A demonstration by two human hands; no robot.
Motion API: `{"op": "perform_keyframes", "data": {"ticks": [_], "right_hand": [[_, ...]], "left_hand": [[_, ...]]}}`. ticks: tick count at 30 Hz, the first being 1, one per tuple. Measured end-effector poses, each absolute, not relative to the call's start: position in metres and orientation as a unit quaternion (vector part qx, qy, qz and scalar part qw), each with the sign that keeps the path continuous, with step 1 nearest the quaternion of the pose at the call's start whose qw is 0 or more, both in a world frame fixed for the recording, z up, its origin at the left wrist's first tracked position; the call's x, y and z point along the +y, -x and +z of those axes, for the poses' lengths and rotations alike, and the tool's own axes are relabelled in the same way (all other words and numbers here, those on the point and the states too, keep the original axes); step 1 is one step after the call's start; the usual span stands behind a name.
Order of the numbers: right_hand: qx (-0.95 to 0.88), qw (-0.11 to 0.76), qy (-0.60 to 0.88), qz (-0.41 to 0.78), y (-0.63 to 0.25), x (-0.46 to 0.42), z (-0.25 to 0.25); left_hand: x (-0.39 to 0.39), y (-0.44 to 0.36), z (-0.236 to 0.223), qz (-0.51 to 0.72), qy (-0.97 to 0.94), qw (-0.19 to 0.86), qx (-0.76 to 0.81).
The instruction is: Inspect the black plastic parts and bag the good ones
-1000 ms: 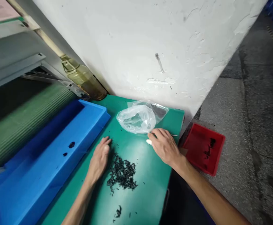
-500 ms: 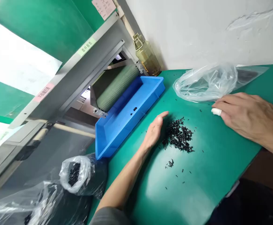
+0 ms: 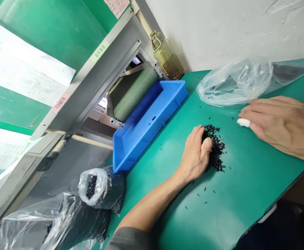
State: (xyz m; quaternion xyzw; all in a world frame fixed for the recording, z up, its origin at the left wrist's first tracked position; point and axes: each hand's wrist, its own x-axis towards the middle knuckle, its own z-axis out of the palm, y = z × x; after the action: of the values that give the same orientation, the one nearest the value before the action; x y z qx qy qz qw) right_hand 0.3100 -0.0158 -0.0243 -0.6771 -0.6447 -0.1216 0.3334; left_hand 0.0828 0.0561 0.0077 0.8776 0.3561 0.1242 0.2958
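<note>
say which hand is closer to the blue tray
Left. The left hand lies on the black pieces, on the table beside the blue tray; the right hand is farther away, on the pile's far side.

Left hand (image 3: 195, 156) cupped palm-down, fingers curled, thumb bent inward; left forearm (image 3: 148, 208) bare, rising from lower left. Right hand (image 3: 282, 125) flat, palm-down, fingers extended, together.

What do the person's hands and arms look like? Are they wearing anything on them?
The left hand and right hand are bare, without gloves. One right fingertip wears a small, white, rounded finger cover. A grey cloth sleeve shows near the left elbow.
</note>
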Motion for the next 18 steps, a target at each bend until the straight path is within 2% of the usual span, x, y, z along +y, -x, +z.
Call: {"op": "perform_keyframes", "data": {"ticks": [3,8,18], "right_hand": [[-0.708,0.294,0.627,-0.137,-0.314,-0.015,-0.029],[-0.698,0.339,0.613,-0.149,-0.314,-0.014,-0.033],[-0.738,0.364,0.548,-0.151,-0.305,-0.016,-0.043]], "left_hand": [[0.056,-0.091,0.009,0.153,-0.853,0.325,0.378],[0.056,-0.089,0.008,0.18,-0.835,0.342,0.392],[0.053,-0.095,0.01,0.156,-0.847,0.323,0.392]]}}
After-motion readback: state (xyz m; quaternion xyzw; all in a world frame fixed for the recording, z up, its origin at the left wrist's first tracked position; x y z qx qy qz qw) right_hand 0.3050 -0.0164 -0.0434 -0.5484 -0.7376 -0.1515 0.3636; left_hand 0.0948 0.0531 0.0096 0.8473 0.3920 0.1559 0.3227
